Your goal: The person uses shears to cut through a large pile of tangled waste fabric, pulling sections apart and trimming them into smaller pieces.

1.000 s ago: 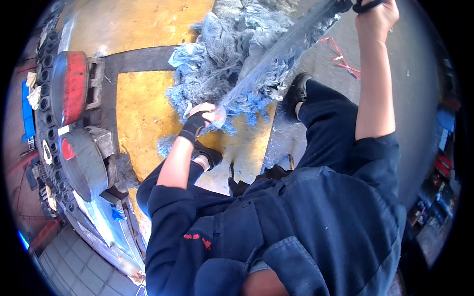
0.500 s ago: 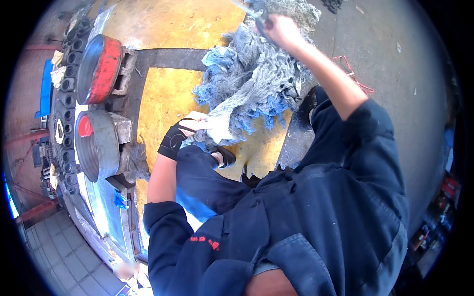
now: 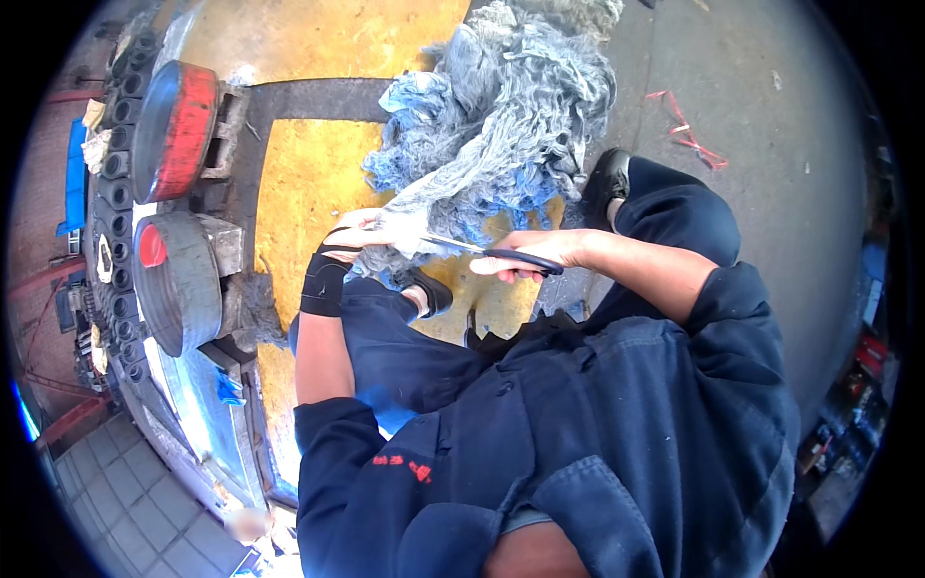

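Note:
A large heap of grey and blue tangled netting point(image 3: 530, 116) lies on the floor in front of me. My left hand point(image 3: 358, 233), with a black wrist wrap point(image 3: 324, 281), is closed on a pale bunched end of the netting. My right hand point(image 3: 554, 249) grips a pair of scissors point(image 3: 520, 258) with black handles. Their metal blades point left and reach the pale end beside my left fingers. Whether the blades are cutting into it is too bright to tell.
Yellow boards point(image 3: 313, 183) lie on the grey floor beneath the netting. To the left stand a red and black drum-like ring point(image 3: 188, 130) and a grey one point(image 3: 188, 289), next to concrete blocks point(image 3: 226, 135). A red strap point(image 3: 689, 135) lies on the floor at the right.
My right hand has come down from the far end of the heap toward my left hand, with the scissors now plainly seen at the netting. My left hand keeps its hold.

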A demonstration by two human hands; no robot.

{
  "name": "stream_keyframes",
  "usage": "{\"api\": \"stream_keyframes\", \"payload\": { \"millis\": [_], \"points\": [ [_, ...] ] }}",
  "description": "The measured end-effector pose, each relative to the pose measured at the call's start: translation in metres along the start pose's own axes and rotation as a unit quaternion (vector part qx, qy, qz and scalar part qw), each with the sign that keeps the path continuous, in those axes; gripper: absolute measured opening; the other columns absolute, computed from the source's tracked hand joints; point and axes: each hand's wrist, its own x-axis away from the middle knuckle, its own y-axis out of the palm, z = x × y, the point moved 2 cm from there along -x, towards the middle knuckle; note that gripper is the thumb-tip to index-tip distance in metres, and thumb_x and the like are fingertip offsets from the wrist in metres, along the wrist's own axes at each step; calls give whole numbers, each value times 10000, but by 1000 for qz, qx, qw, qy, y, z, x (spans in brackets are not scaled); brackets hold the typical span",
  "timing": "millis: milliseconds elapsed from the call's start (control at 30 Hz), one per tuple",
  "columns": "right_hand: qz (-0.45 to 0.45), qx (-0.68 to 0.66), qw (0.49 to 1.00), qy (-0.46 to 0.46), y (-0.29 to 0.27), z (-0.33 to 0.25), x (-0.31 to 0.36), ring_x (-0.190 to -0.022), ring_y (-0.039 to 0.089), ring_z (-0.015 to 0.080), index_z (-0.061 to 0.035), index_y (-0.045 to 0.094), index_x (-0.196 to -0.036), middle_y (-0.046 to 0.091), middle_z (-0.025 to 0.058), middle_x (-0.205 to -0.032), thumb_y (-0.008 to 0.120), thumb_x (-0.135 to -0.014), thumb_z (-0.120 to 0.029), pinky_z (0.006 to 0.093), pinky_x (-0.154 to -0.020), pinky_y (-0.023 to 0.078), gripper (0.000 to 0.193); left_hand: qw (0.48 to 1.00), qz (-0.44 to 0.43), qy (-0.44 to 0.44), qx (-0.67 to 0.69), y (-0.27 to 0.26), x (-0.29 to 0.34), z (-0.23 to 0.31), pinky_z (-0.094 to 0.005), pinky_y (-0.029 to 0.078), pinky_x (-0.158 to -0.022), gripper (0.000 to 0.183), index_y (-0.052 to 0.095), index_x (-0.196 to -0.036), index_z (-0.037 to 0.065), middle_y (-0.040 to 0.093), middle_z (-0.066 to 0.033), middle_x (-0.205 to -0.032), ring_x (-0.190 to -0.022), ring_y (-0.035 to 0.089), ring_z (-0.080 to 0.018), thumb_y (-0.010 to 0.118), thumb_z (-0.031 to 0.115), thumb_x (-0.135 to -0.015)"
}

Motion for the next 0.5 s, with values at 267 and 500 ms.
{"api": "stream_keyframes", "payload": {
  "millis": [267, 500],
  "points": [
    [-12, -81, 997, -5, -4, 6, -16, -546, 397, 88, -62, 564, -805, 423, -14, -656, 425, -770, -755, 235, -527, 337, 707, 997, -17, 2, 71, -11, -6, 6, -287, 408, -899, 467, 603, -1073, -34, 638, -65, -1009, -960, 568, -148, 758, 125, -662],
    [-26, -133, 990, -43, -2, -4, -40, -604, 416, 89, -40, 586, -852, 432, -2, -671, 395, -821, -708, 235, -550, 335, 695, 995, -7, 23, 93, -12, -5, 10, -284, 413, -892, 499, 578, -1115, -30, 624, -68, -1043, -972, 561, -144, 755, 89, -664]
  ]
}}
